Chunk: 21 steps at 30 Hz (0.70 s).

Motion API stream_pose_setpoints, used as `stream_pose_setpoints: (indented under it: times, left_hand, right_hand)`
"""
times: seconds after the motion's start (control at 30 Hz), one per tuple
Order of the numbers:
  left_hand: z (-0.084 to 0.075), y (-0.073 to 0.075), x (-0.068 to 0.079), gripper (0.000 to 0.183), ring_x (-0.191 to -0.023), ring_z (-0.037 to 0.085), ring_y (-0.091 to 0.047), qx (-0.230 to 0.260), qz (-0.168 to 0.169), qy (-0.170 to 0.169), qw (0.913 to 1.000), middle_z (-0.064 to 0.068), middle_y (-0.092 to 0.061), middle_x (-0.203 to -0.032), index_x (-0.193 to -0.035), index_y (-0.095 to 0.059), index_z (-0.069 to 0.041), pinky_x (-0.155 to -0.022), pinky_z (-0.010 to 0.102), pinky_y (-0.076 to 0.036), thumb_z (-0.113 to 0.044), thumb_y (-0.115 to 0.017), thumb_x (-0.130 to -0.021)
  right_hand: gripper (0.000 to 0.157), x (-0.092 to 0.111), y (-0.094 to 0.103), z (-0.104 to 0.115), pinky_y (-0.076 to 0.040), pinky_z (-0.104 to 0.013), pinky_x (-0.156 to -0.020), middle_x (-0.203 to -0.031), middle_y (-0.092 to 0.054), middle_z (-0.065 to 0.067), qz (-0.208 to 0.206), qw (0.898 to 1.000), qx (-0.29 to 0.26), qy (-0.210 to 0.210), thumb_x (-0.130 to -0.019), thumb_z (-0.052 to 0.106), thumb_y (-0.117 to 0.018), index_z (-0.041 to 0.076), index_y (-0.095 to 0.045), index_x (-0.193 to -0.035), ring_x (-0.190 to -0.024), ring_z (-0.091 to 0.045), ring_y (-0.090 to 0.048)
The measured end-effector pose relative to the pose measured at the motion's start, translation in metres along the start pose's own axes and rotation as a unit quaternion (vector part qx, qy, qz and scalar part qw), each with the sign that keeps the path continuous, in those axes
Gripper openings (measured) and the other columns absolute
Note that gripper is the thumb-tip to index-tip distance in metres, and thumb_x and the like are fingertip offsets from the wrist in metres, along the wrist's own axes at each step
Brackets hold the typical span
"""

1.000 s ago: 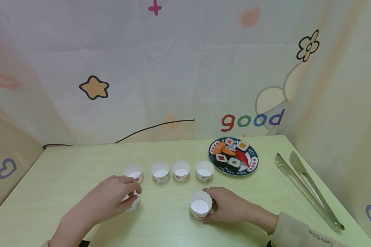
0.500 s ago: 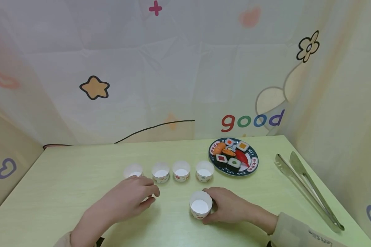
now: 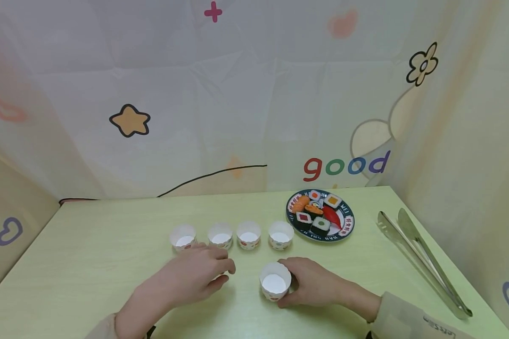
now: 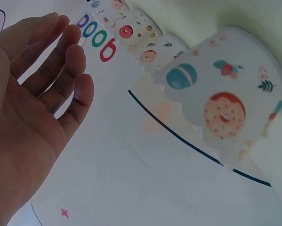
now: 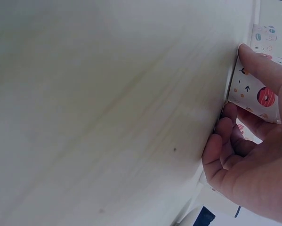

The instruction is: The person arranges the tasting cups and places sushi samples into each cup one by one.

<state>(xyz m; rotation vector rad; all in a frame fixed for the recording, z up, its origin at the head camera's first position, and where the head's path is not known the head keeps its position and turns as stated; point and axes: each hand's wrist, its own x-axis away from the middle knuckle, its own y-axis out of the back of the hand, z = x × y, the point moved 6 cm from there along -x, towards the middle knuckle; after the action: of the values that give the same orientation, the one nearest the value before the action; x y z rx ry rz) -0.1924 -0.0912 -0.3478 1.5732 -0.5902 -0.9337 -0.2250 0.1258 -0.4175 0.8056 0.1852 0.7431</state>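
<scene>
My right hand [image 3: 314, 285] grips a white paper baking cup [image 3: 275, 281], upright at the front of the table. The right wrist view shows its thumb and fingers round the cup's patterned wall [image 5: 248, 89]. My left hand [image 3: 191, 277] is over the table with loosely bent fingers. The left wrist view shows nothing between its fingers, and a large donut-print cup [image 4: 225, 103] beside the hand. Behind it are four cups in a row: a left cup [image 3: 183, 236], two middle cups [image 3: 220, 235] and a right cup [image 3: 281, 234]. The left hand hides the table beneath it.
A dark-rimmed plate [image 3: 348, 225] of sushi pieces [image 3: 320, 225] stands at the back right, close to the right cup. Metal tongs [image 3: 424, 261] lie along the table's right side. A printed curtain [image 3: 237, 103] hangs behind the table [image 3: 110, 245].
My left hand has moved rightward. A baking cup that showed at its fingertips one second ago is no longer visible there in the head view. My right hand and its cup have stayed put.
</scene>
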Motion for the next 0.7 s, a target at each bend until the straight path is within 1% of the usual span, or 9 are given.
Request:
stream_pose_setpoints:
  times: [0.07,0.2,0.33,0.47,0.6,0.7]
  left_hand:
    - [-0.002,-0.002,-0.003,0.013,-0.078,0.01,-0.058,-0.001,0.001,-0.007,1.0,-0.011,-0.057,-0.084,-0.096,-0.073,-0.018,-0.079,0.031,-0.049,-0.012,-0.08,-0.087]
    - [-0.006,-0.005,-0.007,0.013,-0.085,0.013,-0.061,-0.005,0.004,-0.011,0.9999,-0.01,-0.06,-0.087,-0.099,-0.073,-0.018,-0.09,0.034,-0.05,-0.013,-0.079,-0.088]
    - [-0.01,-0.007,-0.01,0.02,-0.092,0.015,-0.063,-0.001,0.009,-0.008,0.9999,-0.008,-0.063,-0.096,-0.108,-0.072,-0.017,-0.091,0.035,-0.051,-0.014,-0.079,-0.089]
    - [-0.013,-0.009,-0.014,0.029,-0.095,0.016,-0.062,0.005,0.018,-0.005,0.9998,-0.005,-0.063,-0.104,-0.119,-0.07,-0.018,-0.09,0.035,-0.05,-0.016,-0.078,-0.091]
    - [-0.016,-0.012,-0.017,0.032,-0.093,0.015,-0.06,0.005,0.024,-0.01,0.9996,-0.003,-0.061,-0.104,-0.124,-0.069,-0.021,-0.088,0.035,-0.05,-0.017,-0.077,-0.093]
    - [-0.019,-0.014,-0.019,0.032,-0.092,0.015,-0.059,0.005,0.027,-0.016,0.9995,-0.004,-0.06,-0.102,-0.124,-0.069,-0.022,-0.087,0.034,-0.05,-0.017,-0.077,-0.093]
  right_hand:
    - [0.05,0.0,0.0,0.0,-0.046,-0.044,-0.1,-0.112,-0.064,0.014,-0.001,1.0,0.002,0.0,-0.079,0.031,-0.091,0.017,-0.065,-0.121,-0.103,-0.01,-0.057]
    - [0.05,-0.001,0.0,0.0,-0.046,-0.044,-0.1,-0.111,-0.064,0.014,-0.003,1.0,0.004,-0.002,-0.079,0.031,-0.091,0.017,-0.065,-0.12,-0.103,-0.01,-0.057]
    - [0.05,-0.001,-0.001,-0.001,-0.047,-0.044,-0.1,-0.111,-0.064,0.015,-0.003,1.0,0.005,-0.003,-0.079,0.032,-0.091,0.018,-0.066,-0.12,-0.102,-0.01,-0.057]
    - [0.049,-0.001,-0.001,-0.002,-0.047,-0.043,-0.099,-0.109,-0.064,0.015,-0.004,1.0,0.009,-0.003,-0.079,0.033,-0.091,0.019,-0.066,-0.119,-0.101,-0.01,-0.057]
    - [0.05,-0.001,-0.001,-0.002,-0.047,-0.043,-0.099,-0.11,-0.064,0.016,-0.003,1.0,0.007,-0.004,-0.079,0.033,-0.091,0.019,-0.065,-0.12,-0.102,-0.009,-0.057]
    - [0.05,-0.001,-0.001,-0.002,-0.047,-0.044,-0.1,-0.111,-0.064,0.016,-0.003,1.0,0.004,-0.003,-0.08,0.033,-0.091,0.019,-0.065,-0.121,-0.102,-0.009,-0.057]
